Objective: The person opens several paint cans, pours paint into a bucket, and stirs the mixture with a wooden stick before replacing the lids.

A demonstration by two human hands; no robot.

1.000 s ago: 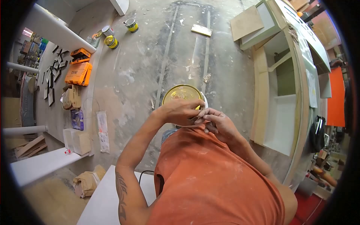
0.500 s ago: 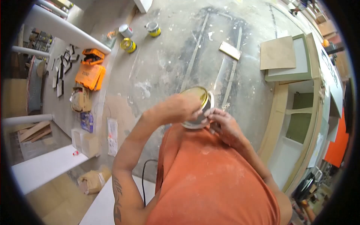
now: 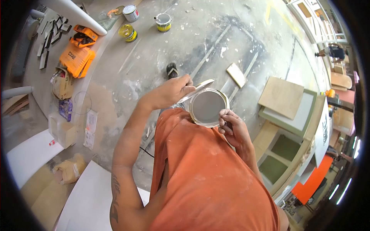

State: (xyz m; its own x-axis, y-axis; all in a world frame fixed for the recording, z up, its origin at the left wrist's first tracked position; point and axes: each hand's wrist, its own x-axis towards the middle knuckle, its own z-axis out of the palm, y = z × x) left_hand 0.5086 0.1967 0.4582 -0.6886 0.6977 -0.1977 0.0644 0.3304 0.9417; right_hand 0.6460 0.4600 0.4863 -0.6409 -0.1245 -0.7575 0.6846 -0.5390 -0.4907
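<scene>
A round tin with a smooth grey surface inside its pale rim is in front of my orange shirt, its mouth facing up at me. My left hand grips a round metal lid, tilted at the tin's left edge and seen nearly edge-on. On the opposite side my right hand has its fingers curled against the tin's lower right rim. The tin's sides and base are hidden under the rim.
Several tins, one a yellow-banded tin, stand on the concrete floor. An orange toolbox lies at left. A small board rests ahead, and a green-edged cabinet is at right. A dark shoe shows beyond my left hand. Another person is far off.
The lid has moved left off the tin's mouth and the grey inside now shows fully. My left hand has shifted up and left with it. The view has turned.
</scene>
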